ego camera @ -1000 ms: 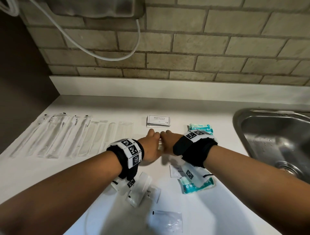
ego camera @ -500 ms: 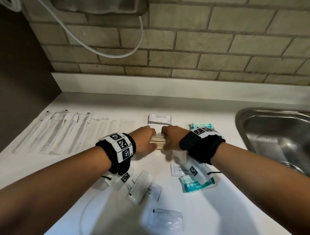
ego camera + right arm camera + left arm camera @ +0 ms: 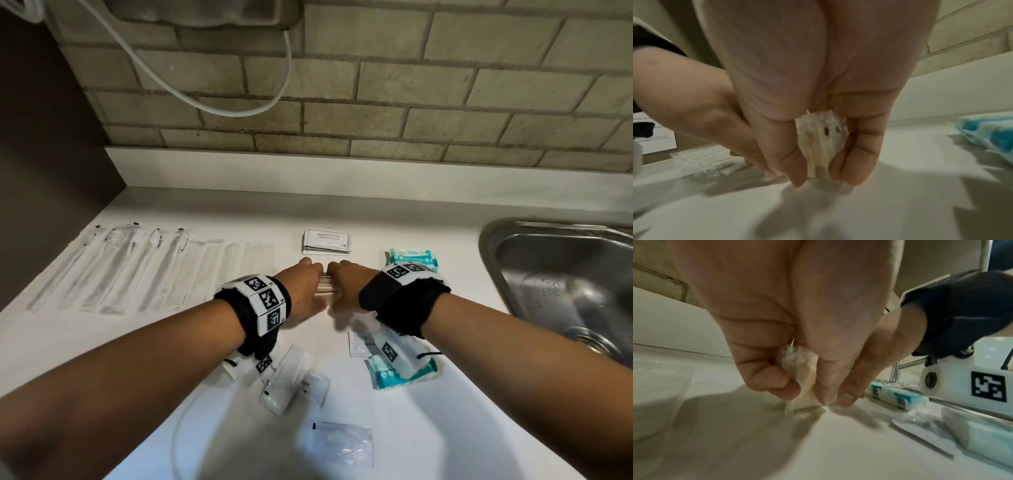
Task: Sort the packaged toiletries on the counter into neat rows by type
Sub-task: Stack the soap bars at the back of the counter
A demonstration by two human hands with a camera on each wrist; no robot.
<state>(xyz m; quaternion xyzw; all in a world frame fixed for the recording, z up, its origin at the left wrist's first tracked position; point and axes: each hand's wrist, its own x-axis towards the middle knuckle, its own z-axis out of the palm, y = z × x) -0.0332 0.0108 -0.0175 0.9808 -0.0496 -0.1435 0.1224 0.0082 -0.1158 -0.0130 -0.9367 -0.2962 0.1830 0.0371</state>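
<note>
On counter point(image 3: 445, 428), both hands' grip round packets point(image 3: 324, 289).

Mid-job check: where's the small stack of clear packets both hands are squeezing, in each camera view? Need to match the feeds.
Head: stack of clear packets at centre, between left hand and right hand, nearer than the shampoo sachets.
Left wrist: centre, on edge on the counter, pinched by that hand's fingers.
Right wrist: centre, end-on with two dark marks.
Shared landmark: teal wipes pack.
</note>
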